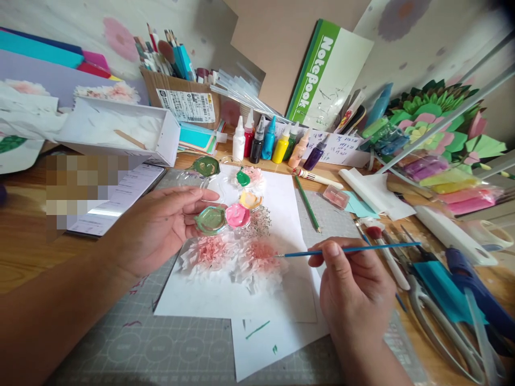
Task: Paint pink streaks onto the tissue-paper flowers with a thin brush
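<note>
My left hand [161, 225] is closed on the near-left edge of a clear paint palette [219, 195], whose round wells hold green, pink [238, 215] and yellowish paint. In my right hand [354, 284] a thin blue paintbrush [306, 252] is pinched between thumb and fingers. Its tip points left and reaches the right side of a pink-and-white paper flower [261, 260]; whether it touches the petals I cannot tell. A second such flower [211, 252] lies just left of it. Both rest on white paper [201, 303], with the palette held above the sheet's far part.
Several paint bottles [279, 147] stand in a row at the back. A green pencil [308, 206] lies right of the paper on the grey cutting mat [169, 348]. Scissors [438, 332] and a glue gun [475, 295] lie at the right. A phone [120, 198] is at the left.
</note>
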{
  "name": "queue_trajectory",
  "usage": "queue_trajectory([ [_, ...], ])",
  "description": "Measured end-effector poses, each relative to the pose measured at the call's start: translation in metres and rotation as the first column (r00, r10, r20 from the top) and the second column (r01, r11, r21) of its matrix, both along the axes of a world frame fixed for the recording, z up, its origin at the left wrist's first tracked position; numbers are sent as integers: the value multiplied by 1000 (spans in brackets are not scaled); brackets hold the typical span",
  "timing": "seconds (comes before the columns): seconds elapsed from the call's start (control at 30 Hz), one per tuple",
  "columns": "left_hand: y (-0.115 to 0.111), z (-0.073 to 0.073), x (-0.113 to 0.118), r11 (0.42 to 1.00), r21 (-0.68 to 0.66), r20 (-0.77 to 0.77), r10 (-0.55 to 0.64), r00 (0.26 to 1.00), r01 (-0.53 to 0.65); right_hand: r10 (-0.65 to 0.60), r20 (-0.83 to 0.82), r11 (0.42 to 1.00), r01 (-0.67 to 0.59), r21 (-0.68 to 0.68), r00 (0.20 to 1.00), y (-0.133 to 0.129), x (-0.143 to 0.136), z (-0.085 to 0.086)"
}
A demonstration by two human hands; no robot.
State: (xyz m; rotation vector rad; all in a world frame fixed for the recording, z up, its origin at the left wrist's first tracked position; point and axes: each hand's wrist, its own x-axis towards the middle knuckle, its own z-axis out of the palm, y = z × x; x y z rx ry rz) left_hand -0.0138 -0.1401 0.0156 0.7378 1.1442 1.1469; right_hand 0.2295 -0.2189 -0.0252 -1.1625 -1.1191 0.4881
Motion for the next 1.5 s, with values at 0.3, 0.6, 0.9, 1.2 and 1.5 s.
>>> queue_trajectory([
  [0.3,0,-3,-3,999,31,33,-44,998,43,25,43,1000,-25,-9,999,-4,-2,6],
  [0.6,0,-2,-1,999,24,18,-35,999,35,18,34,1000,-19,18,999,-3,-2,3],
  [0.9,0,-3,-2,999,34,34,-36,999,35,21,-13,1000,-21,-20,1000,-4,-2,5],
  [1.2,0,-1,-1,1000,17,31,-16,999,16,11,-46,1000,-13,-27,999,-1,-1,1],
  [1.5,0,-2,-2,999,24,27,-26,999,25,39,34,999,-38,-20,999,-5,-5,4],
])
